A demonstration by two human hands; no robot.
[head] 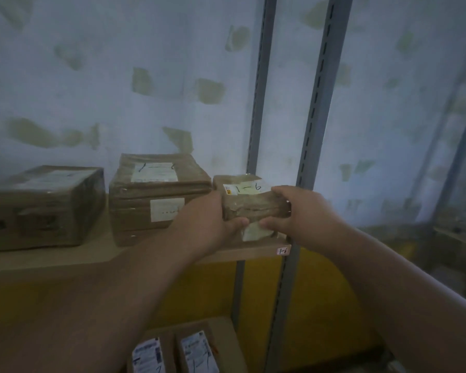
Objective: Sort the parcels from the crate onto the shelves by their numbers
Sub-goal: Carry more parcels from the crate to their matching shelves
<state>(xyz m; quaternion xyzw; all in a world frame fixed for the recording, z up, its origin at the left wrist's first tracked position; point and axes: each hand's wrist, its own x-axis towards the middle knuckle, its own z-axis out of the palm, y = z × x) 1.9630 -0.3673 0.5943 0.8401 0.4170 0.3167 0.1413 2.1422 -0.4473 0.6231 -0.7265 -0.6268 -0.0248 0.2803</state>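
Both hands, left hand point(213, 216) and right hand point(293, 211), clasp the "1-6" parcel point(249, 203) lying crosswise, label up.

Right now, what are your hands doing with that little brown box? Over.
Both hands, left hand and right hand, gripping small brown taped parcel marked 1-6. At right end of wooden shelf, tag 1-6. Larger brown parcel close alongside.

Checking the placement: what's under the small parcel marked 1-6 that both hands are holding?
The small parcel sits at the wooden shelf edge, whose tag reads 1-6. Left hand and right hand cover its lower corners, so contact with the shelf is hidden.
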